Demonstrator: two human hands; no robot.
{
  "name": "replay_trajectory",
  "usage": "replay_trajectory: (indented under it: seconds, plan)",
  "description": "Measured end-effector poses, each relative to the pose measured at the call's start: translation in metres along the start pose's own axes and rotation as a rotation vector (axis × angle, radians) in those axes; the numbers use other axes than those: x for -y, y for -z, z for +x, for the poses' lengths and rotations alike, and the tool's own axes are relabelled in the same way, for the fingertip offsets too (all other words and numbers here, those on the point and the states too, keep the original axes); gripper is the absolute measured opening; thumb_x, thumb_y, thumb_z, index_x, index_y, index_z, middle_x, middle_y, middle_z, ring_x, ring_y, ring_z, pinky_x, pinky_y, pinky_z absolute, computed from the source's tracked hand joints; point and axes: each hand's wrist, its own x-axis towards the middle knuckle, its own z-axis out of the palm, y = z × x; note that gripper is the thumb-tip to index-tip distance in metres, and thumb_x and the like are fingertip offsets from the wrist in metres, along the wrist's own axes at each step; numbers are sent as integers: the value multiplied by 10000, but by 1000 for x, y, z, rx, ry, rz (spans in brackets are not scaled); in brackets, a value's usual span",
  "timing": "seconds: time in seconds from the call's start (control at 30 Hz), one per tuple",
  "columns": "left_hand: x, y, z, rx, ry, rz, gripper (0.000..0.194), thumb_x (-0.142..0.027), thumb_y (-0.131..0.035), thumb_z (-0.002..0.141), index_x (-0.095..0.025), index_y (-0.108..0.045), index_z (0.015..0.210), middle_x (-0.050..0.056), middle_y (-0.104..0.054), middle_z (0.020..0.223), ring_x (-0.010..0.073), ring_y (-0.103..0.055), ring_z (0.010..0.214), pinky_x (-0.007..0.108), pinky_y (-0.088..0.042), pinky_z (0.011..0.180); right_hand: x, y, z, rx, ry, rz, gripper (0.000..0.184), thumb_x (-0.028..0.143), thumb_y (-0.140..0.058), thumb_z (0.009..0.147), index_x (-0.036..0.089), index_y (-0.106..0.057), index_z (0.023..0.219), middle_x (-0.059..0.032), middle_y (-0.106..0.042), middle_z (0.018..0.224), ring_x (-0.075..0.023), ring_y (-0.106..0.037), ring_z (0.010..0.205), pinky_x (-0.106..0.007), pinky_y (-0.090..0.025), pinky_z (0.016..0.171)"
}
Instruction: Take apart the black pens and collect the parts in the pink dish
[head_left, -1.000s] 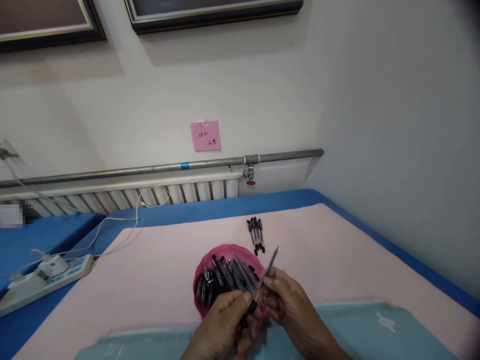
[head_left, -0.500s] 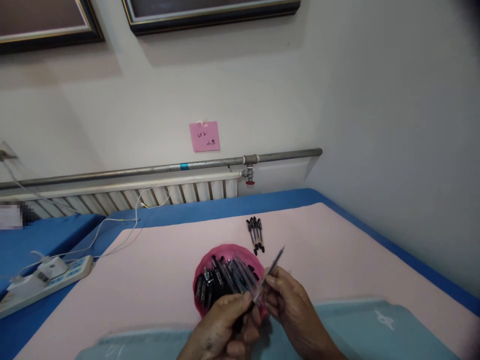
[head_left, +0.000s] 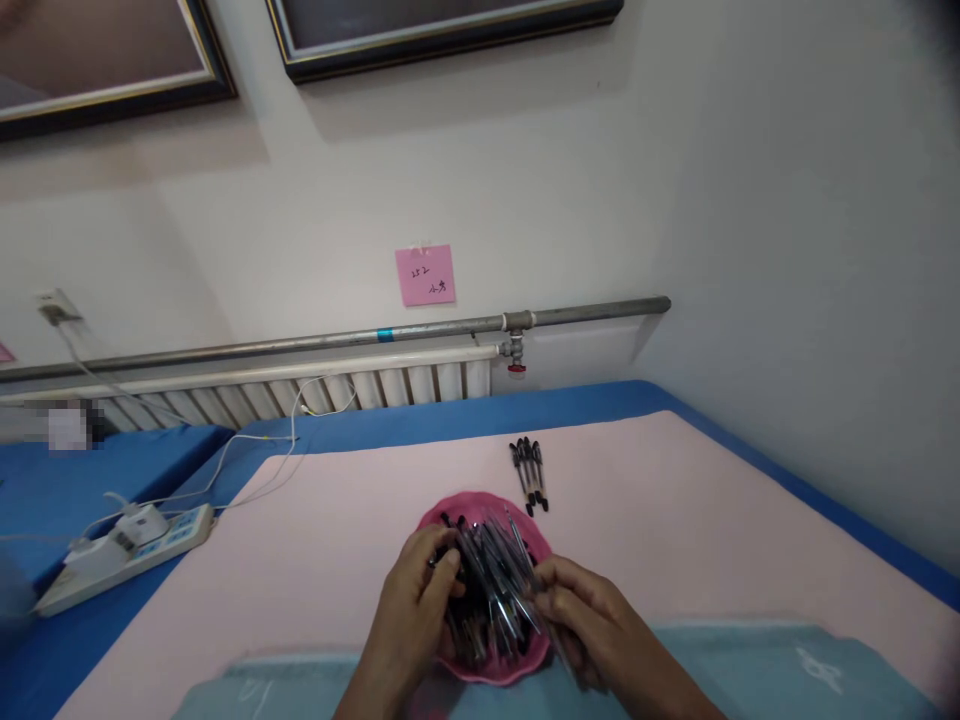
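Note:
A pink scalloped bowl (head_left: 491, 677) stands in front of me, heaped with clear pen barrels (head_left: 487, 570) and black caps. My right hand (head_left: 581, 610) is at its right rim, closed around a slim clear pen (head_left: 520, 540) that slants up and left over the heap. Over the left side of the bowl, my left hand (head_left: 420, 590) has its thumb and fingers pinched on a small black piece that looks like a pen cap (head_left: 436, 558). Behind the bowl, several capped black pens (head_left: 529, 475) lie side by side.
A pink sheet (head_left: 352, 530) covers the blue table (head_left: 457, 410), with a teal cloth (head_left: 742, 660) along the near edge. A power strip (head_left: 135, 560) with plugs and white cables lies at the left. Behind are a radiator (head_left: 405, 385) and a pipe with a red-handled valve (head_left: 517, 368).
My hands have moved apart from holding one pen together. The left hand has gone to the bowl's left side, the right to its right rim with the pen. The view shifted slightly left.

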Motion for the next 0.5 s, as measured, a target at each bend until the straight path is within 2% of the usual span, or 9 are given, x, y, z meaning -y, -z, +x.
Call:
replay_trajectory:
  seconds: [0.07,0.17,0.23,0.3,0.37,0.43,0.5]
  plan:
    - [-2,1,0,-29,-29,54,365,-384,-668,668,-185,-639,972,51,-638,793,126,-570,534,194,-365,388,0,0,-1,54,-3,-33,100,293,-429,732,220,-449,667,110,-348,357,-62,-278,314,-191,-190,342]
    - [1,0,2,-4,28,49,418,-460,-590,728,-169,-607,1028,16,-613,653,86,-471,345,203,-329,329,-2,-1,-2,158,-12,-73,51,262,-436,699,219,-445,672,107,-359,384,-63,-294,326,-192,-191,353]
    - [6,-3,3,57,43,-51,413,-487,-577,734,-146,-613,965,-25,-556,550,59,-404,291,186,-292,311,-3,-4,-2,217,-9,-124,25,233,-435,681,214,-446,670,102,-358,417,-59,-298,347,-194,-187,372]
    - [10,-7,4,145,91,-185,384,-478,-632,693,-130,-616,854,-65,-471,451,39,-343,271,162,-232,299,-3,-7,-3,245,31,-204,26,208,-435,670,206,-457,657,92,-350,450,-60,-309,386,-197,-190,399]
    - [12,-9,4,181,145,-282,353,-442,-701,634,-130,-599,763,-83,-423,391,28,-295,258,152,-175,291,-2,-9,-4,255,83,-272,45,190,-432,666,198,-470,643,80,-347,481,-67,-322,436,-201,-204,429]
    - [9,-7,4,139,150,-326,329,-426,-718,621,-143,-559,674,-74,-437,374,24,-283,252,151,-152,289,-1,-9,-7,272,102,-313,56,180,-429,660,193,-475,632,69,-351,508,-76,-328,477,-207,-212,450]
    - [3,3,7,23,95,-356,333,-427,-705,639,-152,-518,623,-71,-448,378,20,-288,259,146,-163,294,1,-5,-9,311,96,-342,54,170,-432,652,190,-477,630,64,-351,522,-83,-318,498,-215,-209,459]
